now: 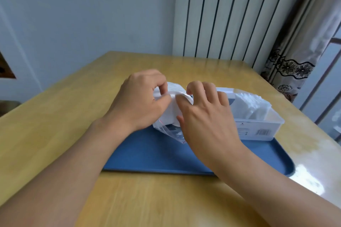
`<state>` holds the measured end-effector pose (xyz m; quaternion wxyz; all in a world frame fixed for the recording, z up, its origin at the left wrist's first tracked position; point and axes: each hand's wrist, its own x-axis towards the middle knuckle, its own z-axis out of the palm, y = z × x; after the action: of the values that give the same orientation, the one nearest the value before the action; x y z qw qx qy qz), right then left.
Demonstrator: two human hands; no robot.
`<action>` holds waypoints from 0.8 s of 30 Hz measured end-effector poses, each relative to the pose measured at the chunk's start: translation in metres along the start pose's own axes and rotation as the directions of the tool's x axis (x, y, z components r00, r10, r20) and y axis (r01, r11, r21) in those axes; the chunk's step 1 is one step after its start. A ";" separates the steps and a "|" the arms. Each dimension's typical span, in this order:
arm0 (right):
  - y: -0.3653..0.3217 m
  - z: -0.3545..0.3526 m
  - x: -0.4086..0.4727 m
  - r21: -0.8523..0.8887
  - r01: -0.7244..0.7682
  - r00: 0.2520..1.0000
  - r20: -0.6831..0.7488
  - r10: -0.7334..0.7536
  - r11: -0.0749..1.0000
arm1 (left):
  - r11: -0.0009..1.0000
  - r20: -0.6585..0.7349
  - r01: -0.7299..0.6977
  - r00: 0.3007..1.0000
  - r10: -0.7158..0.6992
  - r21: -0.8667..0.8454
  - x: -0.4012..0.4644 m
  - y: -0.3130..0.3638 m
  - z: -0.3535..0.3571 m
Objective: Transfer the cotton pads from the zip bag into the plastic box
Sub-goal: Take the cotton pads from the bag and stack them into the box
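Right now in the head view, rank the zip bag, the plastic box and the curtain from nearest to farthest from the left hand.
1. Zip bag: gripped by the left hand itself, over the blue tray.
2. Plastic box: to the right on the tray, beyond the right hand.
3. Curtain: far right, past the table's edge.

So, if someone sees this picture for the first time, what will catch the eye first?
Probably the two hands at the centre: the left hand and the right hand both grip a clear zip bag of white cotton pads. Under them lies a blue tray, with a clear plastic box at its right.
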<state>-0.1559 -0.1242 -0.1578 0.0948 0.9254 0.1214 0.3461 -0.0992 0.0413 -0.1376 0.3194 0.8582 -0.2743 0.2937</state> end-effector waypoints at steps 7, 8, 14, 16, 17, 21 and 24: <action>-0.005 0.007 0.001 0.094 -0.016 0.996 0.086 0.008 0.995 | 0.998 0.177 0.046 0.983 -0.038 -0.036 -0.002 0.004 -0.005; -0.005 0.007 0.002 0.121 -0.029 0.995 0.094 0.018 0.992 | 0.998 0.245 0.061 0.968 -0.055 -0.015 -0.003 0.003 -0.007; -0.001 0.008 -0.001 0.226 -0.054 0.993 0.119 0.028 0.973 | 0.975 0.442 0.155 0.872 -0.211 0.161 -0.005 -0.008 -0.007; -0.002 0.007 0.000 0.241 -0.066 0.991 0.131 0.035 0.968 | 0.969 0.448 0.164 0.863 -0.233 0.187 -0.005 -0.007 -0.007; -0.002 0.006 0.000 0.238 -0.070 0.990 0.138 0.038 0.969 | 0.967 0.447 0.160 0.863 -0.234 0.197 -0.004 -0.005 -0.008; -0.005 0.004 -0.001 0.160 -0.059 0.988 0.153 0.034 0.985 | 0.971 0.452 0.141 0.866 -0.215 0.192 -0.004 -0.004 -0.010; -0.008 0.004 -0.002 0.153 -0.044 0.983 0.181 0.016 0.987 | 0.972 0.457 0.138 0.864 -0.211 0.188 -0.004 -0.007 -0.010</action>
<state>-0.1558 -0.1176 -0.1639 0.0274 0.9591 0.1251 0.2525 -0.1006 0.0536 -0.1366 0.2027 0.9466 -0.2424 0.0642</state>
